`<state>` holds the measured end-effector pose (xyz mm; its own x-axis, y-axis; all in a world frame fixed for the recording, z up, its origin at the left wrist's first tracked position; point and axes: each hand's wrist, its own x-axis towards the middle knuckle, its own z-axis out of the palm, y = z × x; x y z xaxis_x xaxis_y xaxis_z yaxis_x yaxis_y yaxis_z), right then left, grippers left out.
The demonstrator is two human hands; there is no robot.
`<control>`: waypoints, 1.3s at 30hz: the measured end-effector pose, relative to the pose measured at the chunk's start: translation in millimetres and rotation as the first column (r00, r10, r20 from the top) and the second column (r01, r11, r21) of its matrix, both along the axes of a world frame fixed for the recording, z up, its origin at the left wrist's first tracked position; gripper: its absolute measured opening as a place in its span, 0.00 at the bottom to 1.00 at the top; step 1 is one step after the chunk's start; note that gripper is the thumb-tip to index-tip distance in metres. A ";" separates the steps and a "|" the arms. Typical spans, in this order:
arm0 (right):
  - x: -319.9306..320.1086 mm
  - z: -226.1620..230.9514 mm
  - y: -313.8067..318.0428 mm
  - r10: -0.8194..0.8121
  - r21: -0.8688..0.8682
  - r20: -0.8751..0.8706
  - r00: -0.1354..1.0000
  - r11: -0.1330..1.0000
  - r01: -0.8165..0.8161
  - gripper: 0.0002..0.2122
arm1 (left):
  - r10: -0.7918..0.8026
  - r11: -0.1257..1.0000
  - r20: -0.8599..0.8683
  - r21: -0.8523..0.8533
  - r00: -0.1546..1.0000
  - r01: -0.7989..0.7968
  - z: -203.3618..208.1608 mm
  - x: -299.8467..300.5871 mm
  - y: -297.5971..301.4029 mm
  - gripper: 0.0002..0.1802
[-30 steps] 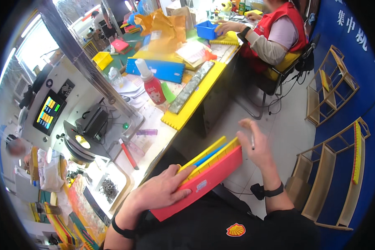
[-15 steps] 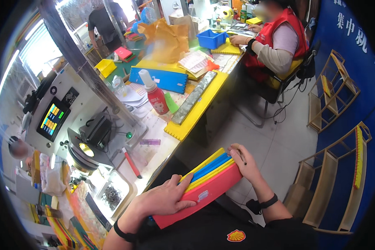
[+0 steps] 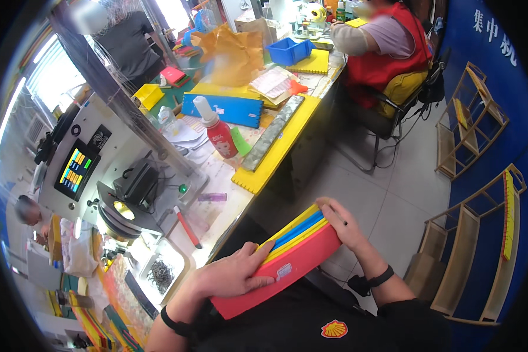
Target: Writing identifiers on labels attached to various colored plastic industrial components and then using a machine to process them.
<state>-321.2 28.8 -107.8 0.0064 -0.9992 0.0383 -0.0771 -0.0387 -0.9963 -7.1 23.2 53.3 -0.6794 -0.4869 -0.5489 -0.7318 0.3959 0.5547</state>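
A stack of coloured foam boards (image 3: 302, 261) is held upright on edge in front of me, slanting from lower left to upper right. Its nearest board is red with a small white label; yellow and blue boards stand behind it. My left hand (image 3: 232, 273) grips the near left end, thumb across the red face and fingers over the top edge. At the other end, my right hand (image 3: 341, 226) is closed around the corner. A thin dark tip, perhaps of a pen, shows at its fingers; the rest is hidden.
The bench left holds a red bottle (image 3: 222, 138), a grey bar on a yellow board (image 3: 255, 176), a red-handled tool (image 3: 186, 227) and a white tray (image 3: 179, 267) of small dark parts beside a machine. A seated co-worker (image 3: 387, 53) is ahead; wooden racks (image 3: 463, 258) stand right.
My hands keep their hold, and the stack has shifted only slightly. The seated co-worker's arm has drawn back from the blue bin, and the person at the far left back has moved nearer.
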 end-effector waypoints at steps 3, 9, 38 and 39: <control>-3.4 1.7 -10.3 -0.112 -0.073 0.097 0.989 0.990 0.120 0.27 | 0.063 0.997 -0.111 -0.033 0.992 -0.067 -0.8 1.8 -0.7 0.48; -18.0 68.2 -9.6 -0.366 -0.285 0.183 0.913 0.869 0.405 0.25 | 0.228 0.959 -0.249 -0.109 0.941 -0.261 0.5 4.6 -5.8 0.49; -32.7 92.9 11.0 -0.344 -0.712 -0.350 0.871 0.702 -0.009 0.09 | 0.060 0.816 -0.256 -0.545 0.965 -0.195 19.4 -12.2 23.6 0.58; -32.3 93.3 10.9 -0.343 -0.711 -0.351 0.871 0.703 -0.009 0.08 | 0.061 0.815 -0.255 -0.545 0.965 -0.196 19.6 -12.2 23.4 0.58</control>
<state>-353.5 39.8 -14.5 0.0337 -0.6810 0.7315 -0.5560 -0.6210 -0.5525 -19.3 46.6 72.9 -0.6565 -0.7543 0.0005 -0.6865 0.5977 0.4140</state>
